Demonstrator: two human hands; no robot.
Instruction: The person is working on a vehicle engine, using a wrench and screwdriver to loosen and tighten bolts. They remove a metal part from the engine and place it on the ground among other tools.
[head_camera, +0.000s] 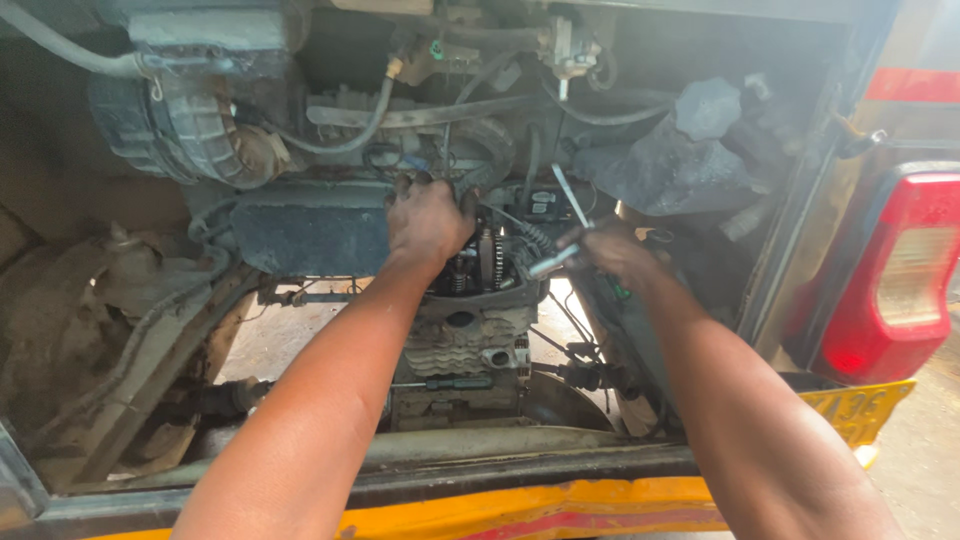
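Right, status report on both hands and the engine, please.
Left hand pressed on the open engine top. Right hand gripping a metal tool beside it. Hoses and cables crowd the gap.

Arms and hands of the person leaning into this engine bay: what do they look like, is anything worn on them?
Both forearms are bare as far as the frame shows: no sleeves, gloves, watch or bands in view. The left hand and right hand are ungloved and look smeared with dark grease or grime, the fingers and knuckles most of all.

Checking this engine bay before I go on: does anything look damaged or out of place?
The engine top is uncovered, its gear exposed between the left hand and right hand. Grime coats everything.
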